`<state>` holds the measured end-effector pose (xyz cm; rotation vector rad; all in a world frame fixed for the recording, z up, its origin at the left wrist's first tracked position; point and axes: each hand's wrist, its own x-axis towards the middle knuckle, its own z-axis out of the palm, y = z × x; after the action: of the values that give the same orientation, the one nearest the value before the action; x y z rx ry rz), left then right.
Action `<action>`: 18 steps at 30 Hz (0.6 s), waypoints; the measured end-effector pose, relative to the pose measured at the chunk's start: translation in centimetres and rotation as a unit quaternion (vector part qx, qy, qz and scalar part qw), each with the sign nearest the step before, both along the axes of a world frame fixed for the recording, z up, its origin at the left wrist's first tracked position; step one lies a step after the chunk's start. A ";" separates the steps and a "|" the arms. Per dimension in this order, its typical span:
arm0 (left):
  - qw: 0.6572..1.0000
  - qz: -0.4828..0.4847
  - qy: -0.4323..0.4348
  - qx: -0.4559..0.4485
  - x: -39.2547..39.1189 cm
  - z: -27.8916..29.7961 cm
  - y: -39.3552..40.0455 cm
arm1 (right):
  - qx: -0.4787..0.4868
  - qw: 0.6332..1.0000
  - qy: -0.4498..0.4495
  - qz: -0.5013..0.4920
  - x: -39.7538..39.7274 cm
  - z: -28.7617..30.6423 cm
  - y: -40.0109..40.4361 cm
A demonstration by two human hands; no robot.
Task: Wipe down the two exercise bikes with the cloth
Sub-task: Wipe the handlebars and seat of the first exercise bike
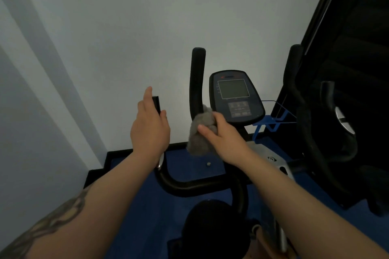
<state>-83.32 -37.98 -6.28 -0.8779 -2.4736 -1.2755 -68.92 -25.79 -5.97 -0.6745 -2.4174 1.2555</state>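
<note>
The right hand (219,132) grips the grey cloth (200,132) with curled fingers and presses it against the upright right handlebar (197,82) of the exercise bike (210,185). The left hand (150,126) holds the end of the left handlebar (156,104), the index finger straight. Just beside the cloth stands the console (235,95). A second bike (311,124) is at right, near a blue bottle holder (271,122)

Dim room: pale wall (105,27), blue floor (189,166), black skirting (117,152).
</note>
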 end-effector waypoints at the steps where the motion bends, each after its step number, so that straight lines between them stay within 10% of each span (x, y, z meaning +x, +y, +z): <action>1: 1.000 0.000 -0.001 -0.002 0.0 0.0 0.0 | 0.034 0.999 -0.013 -0.009 -1.2 0.7 0.2; 12: 1.000 -0.004 -0.006 -0.005 0.2 0.2 0.0 | 0.174 0.977 -0.124 -0.004 -0.7 0.5 -1.1; 18: 1.000 -0.008 -0.005 -0.005 0.0 0.2 -0.1 | 0.176 0.976 0.083 -0.103 1.0 -0.4 -0.6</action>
<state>-83.30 -38.07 -6.13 -0.8969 -2.4876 -1.2760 -67.91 -26.44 -6.35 -0.6640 -2.2815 0.7444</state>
